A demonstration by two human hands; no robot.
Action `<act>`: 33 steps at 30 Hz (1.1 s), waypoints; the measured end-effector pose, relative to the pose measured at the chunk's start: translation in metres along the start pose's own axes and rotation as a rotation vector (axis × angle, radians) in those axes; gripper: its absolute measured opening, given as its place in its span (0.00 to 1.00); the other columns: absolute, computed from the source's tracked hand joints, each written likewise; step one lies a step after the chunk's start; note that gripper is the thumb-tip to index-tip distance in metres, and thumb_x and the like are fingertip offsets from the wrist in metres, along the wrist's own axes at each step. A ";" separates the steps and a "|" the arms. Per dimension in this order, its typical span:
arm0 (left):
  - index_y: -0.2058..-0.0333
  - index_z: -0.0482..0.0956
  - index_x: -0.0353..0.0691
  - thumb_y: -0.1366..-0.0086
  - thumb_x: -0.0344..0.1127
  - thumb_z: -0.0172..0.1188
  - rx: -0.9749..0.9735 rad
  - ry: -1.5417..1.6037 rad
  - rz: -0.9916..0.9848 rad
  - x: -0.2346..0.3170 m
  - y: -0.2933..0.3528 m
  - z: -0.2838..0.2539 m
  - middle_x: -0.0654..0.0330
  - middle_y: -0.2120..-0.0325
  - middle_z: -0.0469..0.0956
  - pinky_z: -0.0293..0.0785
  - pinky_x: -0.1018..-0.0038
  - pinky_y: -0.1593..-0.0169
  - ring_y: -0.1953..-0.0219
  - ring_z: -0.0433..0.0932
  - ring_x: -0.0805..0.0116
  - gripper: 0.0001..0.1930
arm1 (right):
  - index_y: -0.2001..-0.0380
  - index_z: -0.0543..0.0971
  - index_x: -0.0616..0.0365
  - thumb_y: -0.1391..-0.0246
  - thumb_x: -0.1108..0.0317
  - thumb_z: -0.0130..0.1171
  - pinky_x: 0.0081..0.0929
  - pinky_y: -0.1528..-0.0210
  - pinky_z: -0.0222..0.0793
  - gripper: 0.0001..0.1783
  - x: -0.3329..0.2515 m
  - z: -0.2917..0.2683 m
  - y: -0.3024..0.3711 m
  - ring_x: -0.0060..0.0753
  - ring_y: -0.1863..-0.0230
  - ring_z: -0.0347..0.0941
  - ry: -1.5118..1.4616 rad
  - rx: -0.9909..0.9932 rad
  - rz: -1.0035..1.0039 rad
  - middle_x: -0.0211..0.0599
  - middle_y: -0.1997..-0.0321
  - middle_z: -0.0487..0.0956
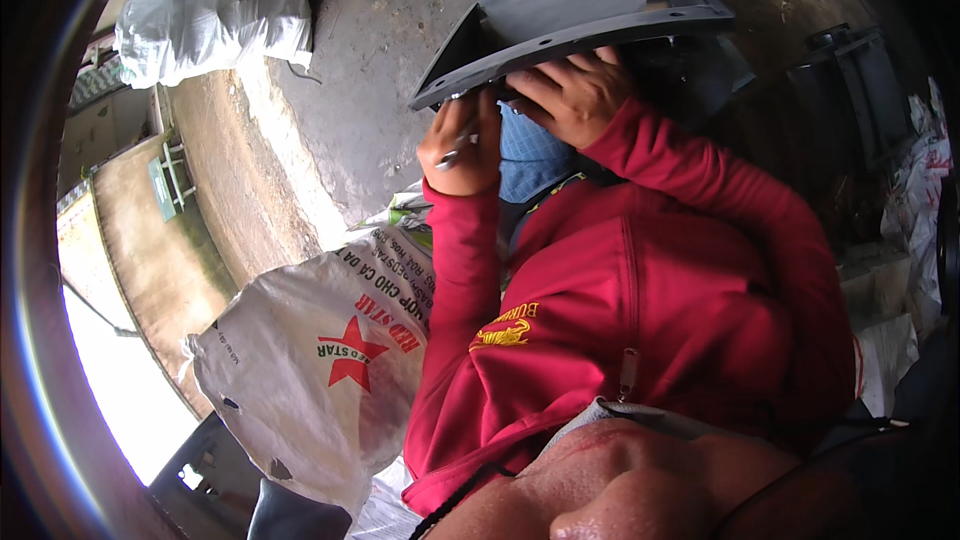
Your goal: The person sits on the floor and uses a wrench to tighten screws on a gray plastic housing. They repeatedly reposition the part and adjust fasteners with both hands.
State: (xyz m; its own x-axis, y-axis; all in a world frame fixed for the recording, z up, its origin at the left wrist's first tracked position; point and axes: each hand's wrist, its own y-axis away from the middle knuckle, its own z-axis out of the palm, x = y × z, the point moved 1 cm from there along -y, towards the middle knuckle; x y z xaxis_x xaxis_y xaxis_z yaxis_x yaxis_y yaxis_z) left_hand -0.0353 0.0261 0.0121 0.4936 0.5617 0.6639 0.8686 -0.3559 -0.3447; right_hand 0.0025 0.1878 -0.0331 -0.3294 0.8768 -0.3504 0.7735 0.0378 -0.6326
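A dark grey, curved moulded part (570, 10) with a thick rim and small holes along it lies tilted across my knees. My right hand (575, 95) grips the near rim from below, fingers bent against its edge. Closed near the rim's left end, my left hand (462, 148) holds a slim shiny metal tool (455, 154). Its shiny end sticks out by the palm, and the fingers hide the rest, so I cannot tell its exact kind.
A large white woven sack (300, 360) stands close by my left arm. Wrapped white bundles (215, 25) lie at the far left on the grey concrete floor (370, 60). More dark moulded parts (845, 90) stand at the right, near white plastic bags (918, 195).
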 end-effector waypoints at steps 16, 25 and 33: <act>0.64 0.81 0.34 0.37 0.25 0.59 0.040 -0.047 0.040 0.001 0.006 -0.002 0.55 0.76 0.82 0.77 0.74 0.70 0.75 0.82 0.67 0.05 | 0.61 0.79 0.42 0.52 0.59 0.59 0.37 0.53 0.60 0.13 0.000 0.004 0.001 0.27 0.60 0.74 -0.032 0.090 0.006 0.19 0.62 0.77; 0.59 0.77 0.28 0.30 0.38 0.53 -0.102 0.738 -0.408 -0.046 0.010 -0.005 0.52 0.70 0.81 0.82 0.65 0.61 0.69 0.83 0.58 0.15 | 0.62 0.79 0.42 0.53 0.58 0.62 0.35 0.52 0.60 0.12 0.001 0.003 -0.001 0.27 0.59 0.74 0.028 0.084 -0.029 0.19 0.63 0.77; 0.56 0.76 0.28 0.30 0.38 0.52 -0.072 1.194 -0.507 -0.091 0.021 0.007 0.49 0.69 0.80 0.82 0.61 0.62 0.68 0.82 0.58 0.16 | 0.64 0.80 0.36 0.57 0.52 0.68 0.37 0.50 0.61 0.15 0.005 0.005 -0.002 0.26 0.59 0.72 0.048 0.053 -0.024 0.17 0.64 0.75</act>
State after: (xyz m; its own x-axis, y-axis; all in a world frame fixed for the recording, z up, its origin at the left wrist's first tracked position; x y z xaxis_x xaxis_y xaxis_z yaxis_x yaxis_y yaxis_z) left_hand -0.0622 -0.0271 -0.0606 -0.2629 -0.3505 0.8989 0.9235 -0.3613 0.1292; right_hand -0.0029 0.1895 -0.0370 -0.3201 0.8979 -0.3020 0.7358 0.0348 -0.6763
